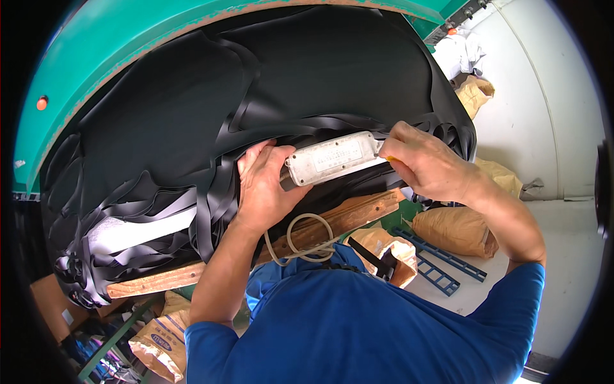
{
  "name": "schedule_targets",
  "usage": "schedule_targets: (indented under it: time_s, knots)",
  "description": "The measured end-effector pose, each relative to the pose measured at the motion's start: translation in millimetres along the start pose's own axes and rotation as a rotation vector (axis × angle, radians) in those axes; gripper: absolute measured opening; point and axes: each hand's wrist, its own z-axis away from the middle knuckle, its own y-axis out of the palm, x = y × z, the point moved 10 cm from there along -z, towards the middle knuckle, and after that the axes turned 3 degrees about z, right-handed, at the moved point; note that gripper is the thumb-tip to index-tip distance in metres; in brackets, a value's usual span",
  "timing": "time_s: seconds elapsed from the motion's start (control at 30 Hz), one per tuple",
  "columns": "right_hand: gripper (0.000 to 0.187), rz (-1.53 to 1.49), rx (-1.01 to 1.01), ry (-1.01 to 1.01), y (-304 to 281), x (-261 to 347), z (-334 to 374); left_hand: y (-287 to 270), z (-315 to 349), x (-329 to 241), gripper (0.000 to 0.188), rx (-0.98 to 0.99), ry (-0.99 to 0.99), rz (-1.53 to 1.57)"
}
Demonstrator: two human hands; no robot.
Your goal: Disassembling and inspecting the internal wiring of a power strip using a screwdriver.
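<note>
Blue short-sleeved cloth shirt (358,326) covers your torso, nearest the view. Beyond it, a thin beige cable (311,215) loops before a worn wooden beam (358,214). Your left hand (265,185) grips the left end of a long white plastic box (332,157); your right hand's (432,163) fingers pinch a mostly hidden yellow-orange piece (391,159) at its right end. Behind are piled black sheets (332,64), then a curved green metal frame (115,48).

The oblong plastic box (332,157) is showing off-white, the smooth flexible sheets (320,57) glossy black, the curved metal frame (141,32) green, the fabric shirt (364,326) blue.
</note>
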Motion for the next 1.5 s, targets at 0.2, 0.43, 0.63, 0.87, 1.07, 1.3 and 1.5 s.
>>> schedule_targets:
  time_s: [0.2, 0.43, 0.63, 0.87, 1.07, 1.3, 1.5]
  knots:
    - [0.021, 0.058, 0.305, 0.556, 22, -32, 10, 0, 0, 2, 0.063, 0.004, -0.010, 0.001]
    - [0.020, -0.028, -0.065, 0.045, -4, 0, 2, 0, 0, 0, 0.062, 0.007, -0.016, -0.001]
    - [0.023, 0.024, 0.156, 0.331, 15, -19, 6, -2, 1, 0, 0.062, -0.018, 0.005, -0.002]
    - [0.020, -0.002, 0.026, 0.316, 2, -12, 5, 0, 0, 1, 0.062, 0.000, -0.006, -0.007]
    - [0.021, -0.026, -0.066, -0.036, -2, 9, 3, 0, 0, 0, 0.063, -0.007, 0.001, 0.003]
    - [0.025, -0.018, 0.069, 0.376, 9, -17, 6, 0, 1, 2, 0.062, -0.007, -0.002, 0.004]
    - [0.023, -0.084, -0.054, 0.016, 3, 3, 1, 1, 0, 1, 0.062, 0.002, -0.003, 0.006]
